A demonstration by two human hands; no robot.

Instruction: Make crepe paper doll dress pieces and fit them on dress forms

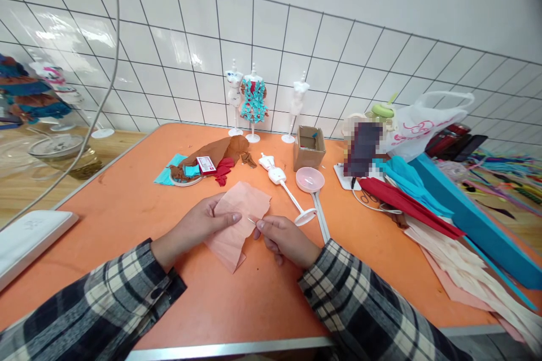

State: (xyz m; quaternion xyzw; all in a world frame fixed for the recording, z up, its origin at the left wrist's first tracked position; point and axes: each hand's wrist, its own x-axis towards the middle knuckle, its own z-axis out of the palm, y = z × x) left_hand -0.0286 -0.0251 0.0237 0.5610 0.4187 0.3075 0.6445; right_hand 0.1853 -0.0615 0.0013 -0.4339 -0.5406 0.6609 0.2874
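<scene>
free: table (127, 220) left | blocked: doll stand (277, 175) right, paper sheets (449, 259) beyond

The left hand (199, 228) and right hand (284, 238) pinch, fingertips nearly meeting.

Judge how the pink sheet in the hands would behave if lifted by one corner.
The pink sheet probably flops: it wrinkles and folds under the left hand. Likely light, since it looks thin, and apt to tear.

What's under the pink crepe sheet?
Only orange tabletop shows around the pink crepe sheet; fingers of the left hand beneath are covered; the right hand pinches a thin needle.
</scene>
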